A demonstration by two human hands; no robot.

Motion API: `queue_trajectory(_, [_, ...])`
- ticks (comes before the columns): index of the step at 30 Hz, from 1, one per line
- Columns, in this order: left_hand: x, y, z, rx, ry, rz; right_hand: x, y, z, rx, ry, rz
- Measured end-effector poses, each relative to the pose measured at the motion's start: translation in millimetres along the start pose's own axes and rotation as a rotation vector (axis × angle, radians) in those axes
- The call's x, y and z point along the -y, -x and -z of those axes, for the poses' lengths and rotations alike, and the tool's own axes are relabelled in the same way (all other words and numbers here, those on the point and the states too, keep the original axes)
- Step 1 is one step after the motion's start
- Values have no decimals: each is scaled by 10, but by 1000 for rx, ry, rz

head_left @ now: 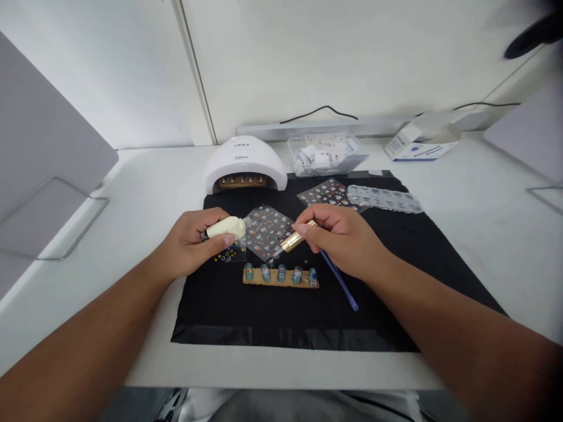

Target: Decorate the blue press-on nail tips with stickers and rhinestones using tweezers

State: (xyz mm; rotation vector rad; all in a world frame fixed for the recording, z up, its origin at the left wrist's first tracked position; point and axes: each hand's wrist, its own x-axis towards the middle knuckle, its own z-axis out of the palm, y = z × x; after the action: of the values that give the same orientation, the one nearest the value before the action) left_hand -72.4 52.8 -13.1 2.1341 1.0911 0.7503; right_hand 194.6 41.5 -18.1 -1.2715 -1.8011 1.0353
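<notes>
My left hand [197, 240] is wrapped round a cream nail polish bottle [226, 227], tipped on its side with its neck to the right. My right hand [336, 237] pinches the gold cap of a nail polish brush [293, 241], whose tip slants down to the left. Just below lies a tan strip [272, 282] bearing several blue-grey press-on nails [281, 274] with small coloured decorations. A purple stick [343, 285] lies under my right hand. Between my hands is a clear sticker sheet [266, 234]; another with small hearts [231, 253] is partly beneath my left hand.
A white nail lamp [246, 161] stands at the back with more nails inside. Beside it are a clear plastic tub [325, 155] of packets and an opened white box [420, 143]. A further sticker sheet [328, 192] and a clear tray [385, 199] lie on the black mat [264, 322].
</notes>
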Motion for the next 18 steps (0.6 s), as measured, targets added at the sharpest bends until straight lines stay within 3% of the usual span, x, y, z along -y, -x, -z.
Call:
queue_trajectory(5, [-1,-3,7,2,-5,-4,13,16,-5,92,-37,30])
queue_trajectory(10, [6,0,3,6,-4,6,-4,2,2,-19,-10,4])
queue_trajectory(15, [6,6,2,10,8,-12,9,19,-20,78,-67,44])
queue_trajectory(18, [-1,-4,5,8,-4,-12,10,4,-10,22,21,7])
